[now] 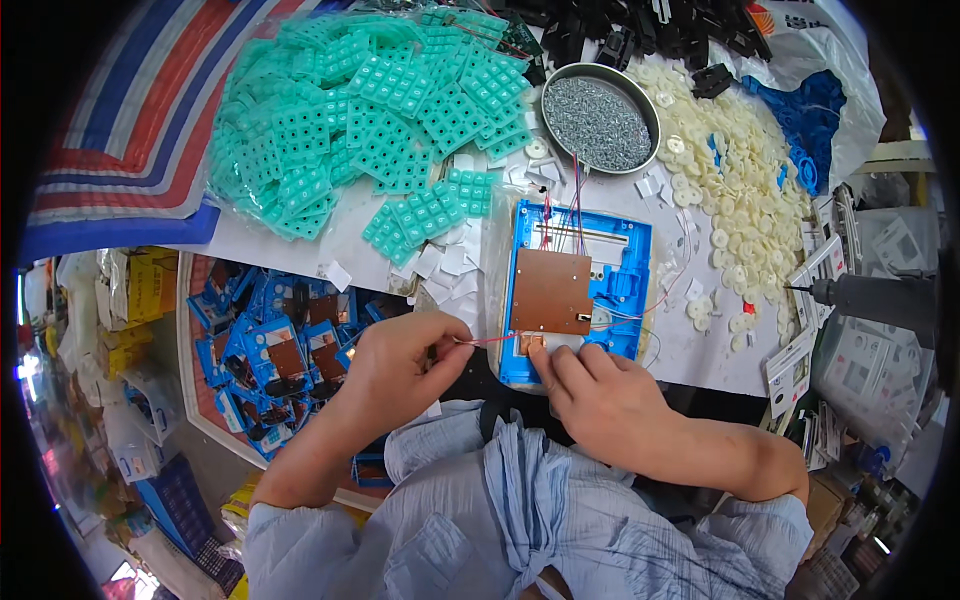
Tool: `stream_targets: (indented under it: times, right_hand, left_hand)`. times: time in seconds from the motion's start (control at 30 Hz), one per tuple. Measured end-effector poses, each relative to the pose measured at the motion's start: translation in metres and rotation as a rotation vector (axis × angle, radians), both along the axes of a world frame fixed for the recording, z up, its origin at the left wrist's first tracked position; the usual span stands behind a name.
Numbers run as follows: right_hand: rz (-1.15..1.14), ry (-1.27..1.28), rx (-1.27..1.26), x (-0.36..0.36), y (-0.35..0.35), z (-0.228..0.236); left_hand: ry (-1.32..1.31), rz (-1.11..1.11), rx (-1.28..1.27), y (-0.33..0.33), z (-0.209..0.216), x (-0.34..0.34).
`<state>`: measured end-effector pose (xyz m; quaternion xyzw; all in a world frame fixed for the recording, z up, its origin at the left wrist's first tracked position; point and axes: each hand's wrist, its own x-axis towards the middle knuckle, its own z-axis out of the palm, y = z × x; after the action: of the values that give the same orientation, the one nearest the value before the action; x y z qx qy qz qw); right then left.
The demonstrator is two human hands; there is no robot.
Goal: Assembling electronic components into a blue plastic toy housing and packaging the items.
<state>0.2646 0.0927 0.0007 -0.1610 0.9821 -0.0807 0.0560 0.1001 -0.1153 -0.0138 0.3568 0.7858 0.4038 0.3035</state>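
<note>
Casing (pixel 628 285), long axis running forward, wire (pixel 490 341) crosswise

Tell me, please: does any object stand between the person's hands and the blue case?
Nothing visible does. The right hand reaches over the near edge of the blue case; the left hand pinches a red wire running into it.

We have a blue casing (pixel 627 276) lying open-side up beneath our right fingers (pixel 544 368), its brown board (pixel 550 288) just beyond their tips, a red wire (pixel 492 340) running straight from our left fingers (pixel 449 368).
</note>
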Motion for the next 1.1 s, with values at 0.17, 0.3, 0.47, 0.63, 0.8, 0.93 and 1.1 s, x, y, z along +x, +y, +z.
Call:
stream_targets:
  times: [0.17,0.3,0.47,0.63,0.8,0.93,1.1]
  right_hand:
    - [-0.011,-0.046,-0.007,-0.008,0.001,0.0]
    - [0.001,-0.109,0.055,-0.012,-0.001,0.004]
    - [0.045,-0.185,-0.115,-0.018,0.016,0.014]
    - [0.048,-0.203,-0.217,-0.013,0.028,0.014]
    - [-0.02,-0.102,-0.224,-0.003,0.018,0.007]
    - [-0.128,-0.049,-0.396,0.001,0.026,0.006]
    - [-0.4,0.206,-0.725,0.002,0.041,0.021]
  left_hand:
    - [-0.392,0.152,0.081,-0.009,-0.003,-0.003]
    - [-0.748,0.199,0.412,0.005,-0.003,0.004]
    - [-0.785,0.123,0.42,0.025,-0.014,0.003]
    - [-0.583,0.091,0.584,0.043,-0.021,0.007]
    - [-0.753,0.175,0.463,0.052,-0.015,0.02]
    - [-0.643,0.08,0.306,0.058,-0.012,0.023]
    - [-0.311,-0.101,0.186,0.071,0.003,0.025]
